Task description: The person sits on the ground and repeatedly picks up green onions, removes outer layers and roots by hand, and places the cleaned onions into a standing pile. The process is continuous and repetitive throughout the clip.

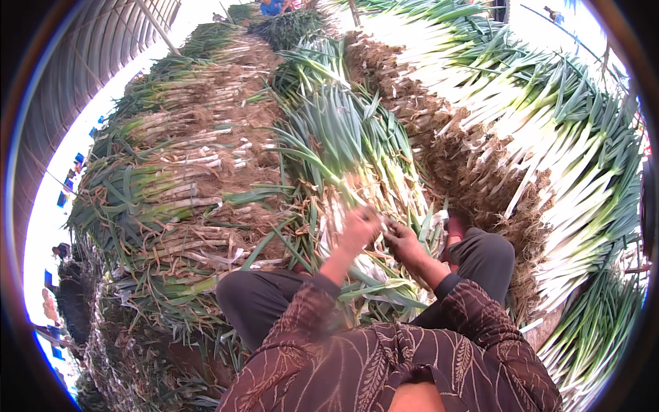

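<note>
My left hand (359,226), blurred by motion, is curled close to the lower end of a green onion stalk (347,193) whose leaves point up and away from me. Beside it on the right, my right hand (404,241) has its fingers bent around something pale and thin at the stalk's lower end; the hands nearly touch. Blur hides exactly what each hand grips. Under and beyond both hands lies a heap of green onions (396,177) with dry, brownish outer leaves. Peeled leaf scraps (391,288) lie between my knees.
On the left are stacked unpeeled green onions (180,159), roots facing the middle. A long row of white-stemmed green onions (561,206) curves along the right, roots (489,170) inward. My bent knees (484,255) flank the work. A person in blue (272,7) is at the far end.
</note>
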A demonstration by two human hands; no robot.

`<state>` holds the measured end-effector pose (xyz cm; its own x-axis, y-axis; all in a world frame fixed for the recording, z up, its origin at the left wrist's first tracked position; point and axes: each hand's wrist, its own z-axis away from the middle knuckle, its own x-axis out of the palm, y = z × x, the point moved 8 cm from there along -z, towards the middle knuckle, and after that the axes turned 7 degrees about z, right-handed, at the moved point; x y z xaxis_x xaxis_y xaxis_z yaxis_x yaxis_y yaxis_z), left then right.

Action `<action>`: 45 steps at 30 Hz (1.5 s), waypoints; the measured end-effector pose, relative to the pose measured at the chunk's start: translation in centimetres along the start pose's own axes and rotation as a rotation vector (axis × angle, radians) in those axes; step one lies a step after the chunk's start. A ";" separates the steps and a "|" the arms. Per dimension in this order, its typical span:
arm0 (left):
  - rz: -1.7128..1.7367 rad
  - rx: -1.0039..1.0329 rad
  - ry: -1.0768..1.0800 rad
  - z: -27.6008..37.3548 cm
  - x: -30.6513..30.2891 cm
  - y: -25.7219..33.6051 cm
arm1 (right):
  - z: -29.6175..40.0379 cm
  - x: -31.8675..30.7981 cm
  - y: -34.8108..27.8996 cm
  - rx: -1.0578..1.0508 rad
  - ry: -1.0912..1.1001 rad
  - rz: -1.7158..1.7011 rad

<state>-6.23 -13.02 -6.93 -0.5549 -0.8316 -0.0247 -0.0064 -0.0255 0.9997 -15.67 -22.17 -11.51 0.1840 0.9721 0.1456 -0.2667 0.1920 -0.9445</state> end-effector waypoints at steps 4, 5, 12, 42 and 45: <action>0.076 -0.108 0.004 3.7 2.1 -1.1 | -0.5 -0.5 -0.4 -0.009 0.022 -0.001; 0.064 -0.232 0.159 2.9 -0.8 -3.4 | 0.1 0.6 -1.2 0.051 -0.005 0.064; 0.005 -0.036 0.771 -3.1 -12.4 -4.1 | 1.9 2.5 -2.1 -0.456 0.007 0.585; 1.138 -0.110 0.469 -9.4 -10.7 -6.3 | 3.9 2.0 0.5 0.353 -0.447 -0.531; 1.048 -0.057 0.596 -7.9 -11.7 -5.7 | 4.3 2.4 -0.5 0.373 -0.477 -0.518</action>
<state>6.84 -7.54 -12.39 0.2024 -0.5883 0.7829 0.2622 0.8028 0.5355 -19.18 -19.32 -9.39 -0.0305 0.6835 0.7293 -0.5727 0.5861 -0.5732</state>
